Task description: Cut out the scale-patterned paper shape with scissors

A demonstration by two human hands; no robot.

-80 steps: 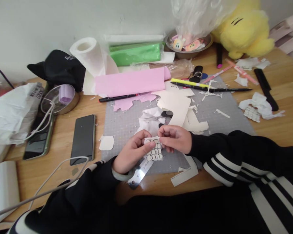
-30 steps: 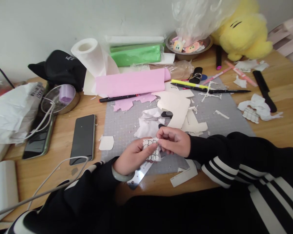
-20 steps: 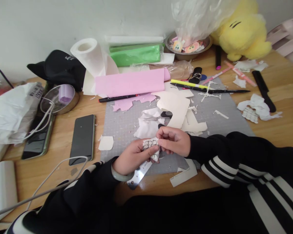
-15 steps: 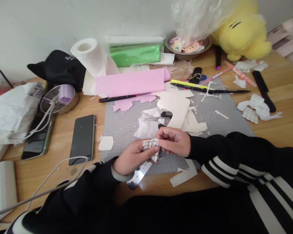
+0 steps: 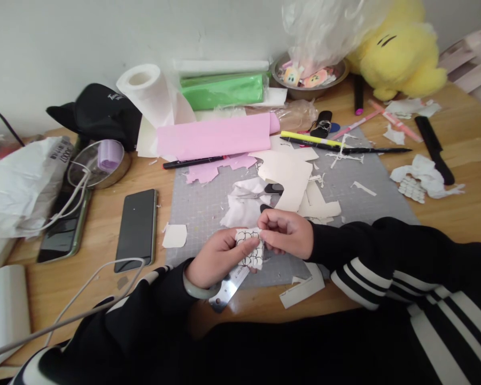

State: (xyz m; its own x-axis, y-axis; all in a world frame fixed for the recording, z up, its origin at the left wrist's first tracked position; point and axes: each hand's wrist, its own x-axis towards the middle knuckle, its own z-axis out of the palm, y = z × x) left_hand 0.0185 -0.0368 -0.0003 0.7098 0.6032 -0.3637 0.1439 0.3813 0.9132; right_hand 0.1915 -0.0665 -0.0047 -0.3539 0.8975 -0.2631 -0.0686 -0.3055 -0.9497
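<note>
A small white paper piece (image 5: 253,259) with a drawn black scale-like pattern is held in my left hand (image 5: 218,258), thumb across its face. My right hand (image 5: 287,231) pinches the upper right corner of the same piece. Under my left hand a metal ruler (image 5: 229,290) lies on the grey cutting mat (image 5: 200,206), partly hidden. Just beyond my fingers are scissors (image 5: 273,189) with black handles, lying on crumpled white tissue (image 5: 242,210), partly covered by cream paper offcuts (image 5: 291,174).
Two phones, one a dark phone (image 5: 136,230), lie left with a white cable (image 5: 100,267). Pink paper (image 5: 214,136), a paper roll (image 5: 146,96) and a metal bowl (image 5: 310,92) stand behind. Pens and a black comb (image 5: 433,149) are at right, near a yellow plush toy (image 5: 401,59).
The patterned paper has turned slightly in my left hand, so more of its lower part shows. Both hands keep nearly the same place.
</note>
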